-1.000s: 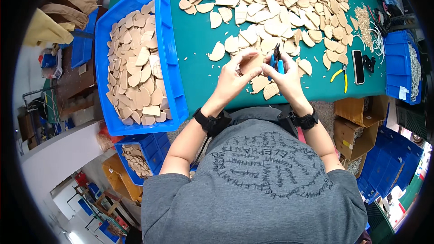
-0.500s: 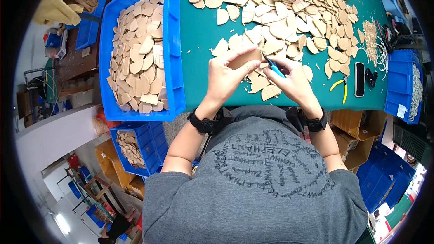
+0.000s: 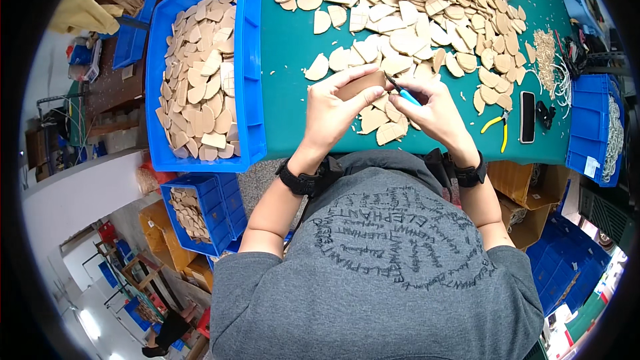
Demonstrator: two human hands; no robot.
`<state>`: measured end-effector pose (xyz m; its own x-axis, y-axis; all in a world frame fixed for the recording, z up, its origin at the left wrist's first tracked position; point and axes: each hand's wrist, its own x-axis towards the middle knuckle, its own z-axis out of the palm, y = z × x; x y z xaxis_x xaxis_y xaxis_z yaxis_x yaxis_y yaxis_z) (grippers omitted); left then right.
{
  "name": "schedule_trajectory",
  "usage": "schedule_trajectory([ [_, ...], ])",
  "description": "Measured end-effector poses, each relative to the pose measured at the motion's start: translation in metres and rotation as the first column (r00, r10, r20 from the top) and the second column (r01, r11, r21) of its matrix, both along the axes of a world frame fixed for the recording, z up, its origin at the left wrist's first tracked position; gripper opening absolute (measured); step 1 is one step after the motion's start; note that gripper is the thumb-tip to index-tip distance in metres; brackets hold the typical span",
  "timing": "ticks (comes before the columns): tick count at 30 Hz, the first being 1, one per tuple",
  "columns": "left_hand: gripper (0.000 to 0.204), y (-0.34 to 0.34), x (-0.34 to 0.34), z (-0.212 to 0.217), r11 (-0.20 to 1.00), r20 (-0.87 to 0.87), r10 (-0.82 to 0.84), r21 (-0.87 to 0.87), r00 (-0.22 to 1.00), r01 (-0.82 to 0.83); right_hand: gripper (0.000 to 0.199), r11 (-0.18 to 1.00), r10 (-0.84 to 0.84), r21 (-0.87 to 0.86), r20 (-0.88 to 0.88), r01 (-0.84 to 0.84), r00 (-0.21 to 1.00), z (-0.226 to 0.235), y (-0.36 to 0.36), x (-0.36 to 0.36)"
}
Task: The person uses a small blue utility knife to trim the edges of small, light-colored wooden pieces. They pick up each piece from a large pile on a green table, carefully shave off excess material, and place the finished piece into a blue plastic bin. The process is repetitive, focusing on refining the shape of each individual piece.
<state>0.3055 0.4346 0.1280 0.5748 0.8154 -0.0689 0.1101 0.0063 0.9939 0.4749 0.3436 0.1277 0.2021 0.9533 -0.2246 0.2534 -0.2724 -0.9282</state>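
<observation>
Left hand (image 3: 333, 110) is now raised just above the near table edge, fingers clamped on a tan wooden piece (image 3: 362, 85), tilted up compared with a second ago; right hand (image 3: 433, 107) pinches a blue-handled tool (image 3: 402, 92), tip at the piece's right edge; loose pieces (image 3: 400, 7) are piled farther back, blue bin (image 3: 257, 60) at left

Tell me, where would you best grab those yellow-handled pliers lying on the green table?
Probably by the two yellow handles. The yellow-handled pliers lie flat on the green table, just right of the right hand, beside a black phone. Come from above on the hand's side and close around both handles; the dark jaw end is shorter.
</observation>
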Motion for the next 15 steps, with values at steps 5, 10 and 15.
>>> schedule_trajectory([
  [5,0.036,-0.005,0.003,-0.001,1.0,-0.002,0.019,-0.013,1.0,-0.019,0.024,1.0,0.015,-0.014,-0.068,-0.016,0.998,-0.004,-0.004,0.005],
  [10,0.035,-0.01,0.005,-0.001,1.0,-0.021,0.031,-0.002,0.999,-0.031,0.024,1.0,0.025,-0.001,-0.041,-0.025,0.999,-0.006,-0.006,0.007],
  [15,0.034,-0.015,0.008,-0.001,0.999,-0.016,0.042,0.021,0.999,-0.042,0.023,0.999,0.029,0.04,-0.028,-0.028,0.999,-0.008,-0.008,0.009],
])
